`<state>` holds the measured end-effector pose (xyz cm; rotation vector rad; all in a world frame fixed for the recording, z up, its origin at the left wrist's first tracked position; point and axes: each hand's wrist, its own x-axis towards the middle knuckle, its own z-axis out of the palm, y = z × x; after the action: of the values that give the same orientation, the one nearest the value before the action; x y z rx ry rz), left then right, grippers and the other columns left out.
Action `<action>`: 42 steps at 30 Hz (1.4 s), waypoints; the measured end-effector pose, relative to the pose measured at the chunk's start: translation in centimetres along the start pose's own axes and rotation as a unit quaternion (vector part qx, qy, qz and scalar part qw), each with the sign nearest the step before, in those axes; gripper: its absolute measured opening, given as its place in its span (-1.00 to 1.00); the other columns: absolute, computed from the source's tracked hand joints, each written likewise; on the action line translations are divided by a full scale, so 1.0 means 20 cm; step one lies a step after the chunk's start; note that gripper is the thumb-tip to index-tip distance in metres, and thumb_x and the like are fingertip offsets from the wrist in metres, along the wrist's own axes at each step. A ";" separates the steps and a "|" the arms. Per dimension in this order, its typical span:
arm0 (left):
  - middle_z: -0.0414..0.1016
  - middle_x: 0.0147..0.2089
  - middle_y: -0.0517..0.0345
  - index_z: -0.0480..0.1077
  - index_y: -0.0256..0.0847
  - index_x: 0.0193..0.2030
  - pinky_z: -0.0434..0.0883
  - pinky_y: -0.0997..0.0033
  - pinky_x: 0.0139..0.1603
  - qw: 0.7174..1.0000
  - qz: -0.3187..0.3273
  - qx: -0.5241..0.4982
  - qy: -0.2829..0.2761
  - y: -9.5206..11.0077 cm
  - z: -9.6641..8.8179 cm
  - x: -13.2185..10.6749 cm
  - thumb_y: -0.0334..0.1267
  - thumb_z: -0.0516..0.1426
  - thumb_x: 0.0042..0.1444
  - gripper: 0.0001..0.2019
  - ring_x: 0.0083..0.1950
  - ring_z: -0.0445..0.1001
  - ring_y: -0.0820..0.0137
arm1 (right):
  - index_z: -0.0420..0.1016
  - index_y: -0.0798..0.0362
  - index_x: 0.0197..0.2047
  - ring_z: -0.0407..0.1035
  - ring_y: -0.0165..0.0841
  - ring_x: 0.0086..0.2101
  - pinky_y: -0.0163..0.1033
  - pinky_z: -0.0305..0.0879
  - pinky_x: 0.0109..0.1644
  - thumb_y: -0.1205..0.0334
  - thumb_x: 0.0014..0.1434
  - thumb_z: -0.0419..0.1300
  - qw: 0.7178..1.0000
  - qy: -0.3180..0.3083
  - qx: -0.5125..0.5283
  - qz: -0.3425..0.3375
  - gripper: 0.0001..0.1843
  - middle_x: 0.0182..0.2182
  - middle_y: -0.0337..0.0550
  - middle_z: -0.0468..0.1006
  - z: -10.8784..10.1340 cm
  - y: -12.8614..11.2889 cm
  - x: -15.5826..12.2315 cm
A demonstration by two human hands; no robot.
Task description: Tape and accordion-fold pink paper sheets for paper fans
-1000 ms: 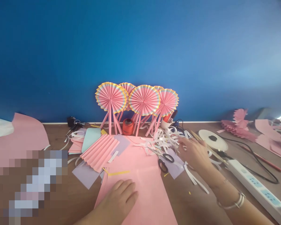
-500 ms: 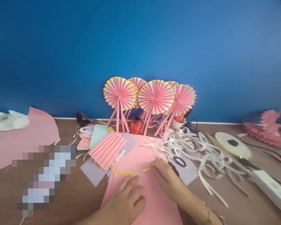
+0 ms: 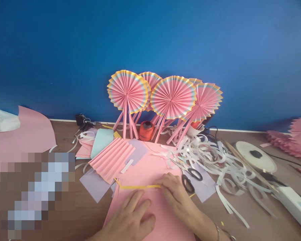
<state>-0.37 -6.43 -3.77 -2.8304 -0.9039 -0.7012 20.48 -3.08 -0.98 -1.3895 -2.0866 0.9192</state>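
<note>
My left hand (image 3: 134, 214) lies on a pink paper sheet (image 3: 130, 231), fingers stretched out just below a thin yellow strip (image 3: 132, 187). My right hand (image 3: 177, 197) has its fingers together at the right end of a second, short yellow strip (image 3: 153, 186), gripping or pressing it; the fingers hide that end. The two strips run in line across the sheet, their ends meeting between my hands. A pleated pink paper (image 3: 112, 159) sits beyond my left hand. Black-handled scissors (image 3: 195, 174) lie just past my right hand.
Pink pleated rosettes (image 3: 173, 97) on rolled-paper legs stand against the blue wall, around a red spool (image 3: 146, 130). White curled paper strips (image 3: 215, 157) spread to the right, near a glue-gun-like cord, a round white lid-like disc (image 3: 256, 155) and a power strip (image 3: 294, 207). Lilac paper (image 3: 96, 184) lies left.
My right hand has brought the short yellow strip left and slightly down, closing the gap to the longer strip. My left hand stays nearly in place. The camera view has shifted a little.
</note>
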 end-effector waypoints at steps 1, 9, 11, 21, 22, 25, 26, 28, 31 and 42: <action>0.38 -0.20 0.11 0.37 -0.11 -0.19 0.28 0.18 0.08 1.000 -0.002 -0.005 -0.003 0.00 0.00 0.00 -0.35 0.04 0.19 -0.88 0.04 0.27 0.20 | 0.46 -0.09 -0.10 0.35 -0.24 -0.23 -0.07 0.19 -0.09 0.40 0.22 -0.10 1.000 0.001 -0.003 0.002 -0.63 -0.29 -0.15 0.52 0.00 0.00 0.00; 0.33 -0.09 0.08 0.37 -0.11 -0.14 0.19 -0.11 0.18 0.999 0.005 -0.041 -0.033 -0.02 0.04 -0.05 -0.31 0.12 0.10 -0.83 0.31 -0.09 -0.12 | 0.24 -0.07 0.10 0.25 -0.24 -0.27 -0.08 0.24 -0.10 0.30 0.22 -0.07 0.995 0.000 0.047 0.092 -0.62 -0.36 -0.19 0.40 0.02 0.03 -0.03; 0.32 -0.07 0.09 0.37 -0.10 -0.14 0.15 -0.14 0.22 0.998 0.004 -0.049 -0.039 -0.02 0.04 -0.06 -0.31 0.13 0.09 -0.83 0.33 -0.13 -0.14 | 0.21 -0.07 0.12 0.23 -0.25 -0.25 -0.08 0.22 -0.07 0.29 0.24 -0.08 0.993 -0.014 0.061 0.103 -0.62 -0.34 -0.20 0.39 0.01 0.02 -0.03; 0.37 -0.06 0.06 0.37 -0.10 -0.11 0.04 -0.20 0.28 0.995 0.006 -0.075 -0.071 -0.03 0.03 -0.05 -0.34 0.18 0.06 -0.77 0.36 -0.10 -0.08 | 0.26 -0.01 0.09 0.21 -0.26 -0.29 -0.07 0.23 -0.10 0.31 0.21 -0.07 0.993 -0.022 0.051 0.107 -0.62 -0.37 -0.18 0.39 0.00 -0.01 -0.01; 0.37 -0.06 0.06 0.37 -0.10 -0.11 0.04 -0.19 0.28 0.994 0.008 -0.078 -0.073 -0.03 0.03 -0.05 -0.34 0.18 0.05 -0.76 0.36 -0.10 -0.08 | 0.25 -0.01 0.10 0.21 -0.25 -0.29 -0.06 0.23 -0.10 0.31 0.21 -0.08 0.993 -0.027 0.046 0.110 -0.62 -0.37 -0.18 0.39 0.00 -0.01 0.00; 0.37 -0.05 0.06 0.37 -0.11 -0.10 0.03 -0.19 0.28 0.994 0.012 -0.080 -0.080 -0.04 0.02 -0.05 -0.34 0.18 0.04 -0.75 0.36 -0.11 -0.08 | 0.23 0.00 0.11 0.21 -0.24 -0.29 -0.05 0.23 -0.10 0.32 0.21 -0.09 0.993 -0.034 0.035 0.111 -0.60 -0.37 -0.18 0.40 0.00 -0.01 0.00; 0.36 -0.06 0.06 0.37 -0.11 -0.10 0.03 -0.18 0.28 0.994 0.011 -0.078 -0.080 -0.04 0.02 -0.05 -0.34 0.18 0.04 -0.75 0.36 -0.12 -0.08 | 0.22 0.01 0.11 0.21 -0.24 -0.28 -0.05 0.23 -0.10 0.32 0.21 -0.09 0.993 -0.034 0.032 0.111 -0.60 -0.36 -0.17 0.40 -0.01 -0.02 0.00; 0.35 -0.05 0.07 0.37 -0.11 -0.10 0.03 -0.18 0.28 0.994 0.011 -0.077 -0.081 -0.04 0.01 -0.05 -0.34 0.17 0.04 -0.75 0.35 -0.11 -0.09 | 0.22 0.01 0.11 0.21 -0.24 -0.28 -0.05 0.24 -0.11 0.32 0.20 -0.10 0.993 -0.032 0.029 0.109 -0.60 -0.35 -0.17 0.40 -0.01 -0.02 0.01; 0.35 -0.05 0.06 0.36 -0.11 -0.09 0.02 -0.19 0.28 0.993 0.016 -0.082 -0.089 -0.04 0.00 -0.04 -0.35 0.15 0.05 -0.75 0.34 -0.08 -0.09 | 0.23 0.02 0.10 0.22 -0.26 -0.31 -0.06 0.23 -0.12 0.36 0.19 -0.10 0.995 -0.028 0.014 0.093 -0.59 -0.37 -0.18 0.40 0.00 -0.01 0.01; 0.36 -0.09 0.04 0.37 -0.14 -0.09 -0.04 -0.13 0.32 0.989 0.031 -0.094 -0.111 -0.06 -0.03 -0.01 -0.36 0.13 0.06 -0.76 0.35 -0.01 0.02 | 0.28 0.00 0.07 0.25 -0.31 -0.37 -0.14 0.24 -0.19 0.44 0.15 -0.06 0.998 -0.010 -0.008 0.068 -0.57 -0.43 -0.23 0.42 0.00 0.00 0.00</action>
<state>-1.41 -5.70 -3.45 -3.1382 -0.8133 -0.4964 20.45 -3.01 -0.99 -1.5531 -2.0395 0.9759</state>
